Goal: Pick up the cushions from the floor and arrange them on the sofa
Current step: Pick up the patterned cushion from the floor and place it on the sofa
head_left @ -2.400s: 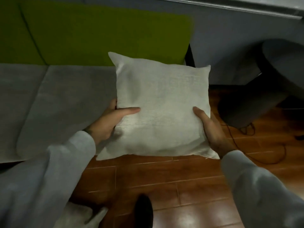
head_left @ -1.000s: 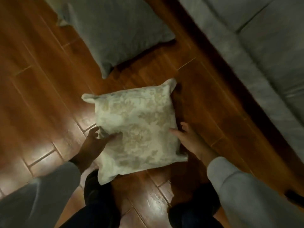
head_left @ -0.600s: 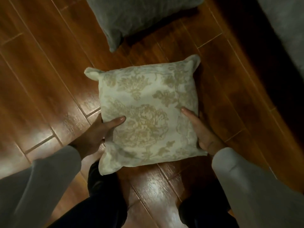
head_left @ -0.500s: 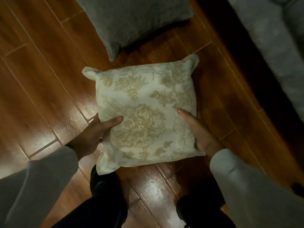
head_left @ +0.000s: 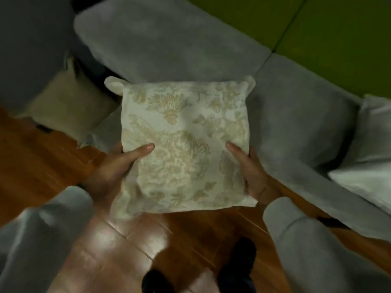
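The floral cushion (head_left: 184,144) is off the wooden floor (head_left: 131,235) and held flat at the centre of the view, its printed face up toward the camera, its far edge over the front of the grey sofa (head_left: 296,106). The left hand (head_left: 114,168) clamps the cushion's edge at about 8 o'clock, thumb lying across the top face and the other fingers hidden underneath; the right hand (head_left: 251,168) clamps the opposite edge at about 4 o'clock in the same way. Both grips look firm, since the fabric puckers a little around each thumb. A large grey cushion (head_left: 165,39) lies on the seat at 12 o'clock, a tan cushion (head_left: 69,102) sits against the sofa's end at 10 o'clock, and a white cushion (head_left: 372,149) rests on the seat at 3 o'clock; the green back panel (head_left: 338,34) runs from 1 to 2 o'clock. The step in hand appears to be the carry from floor to seat. The next move likely calls for pushing the cushion forward over the bare seat between the grey and white cushions, tipping it upright against the green back, and only then letting both hands go, so that it does not slump or slide off the front edge.
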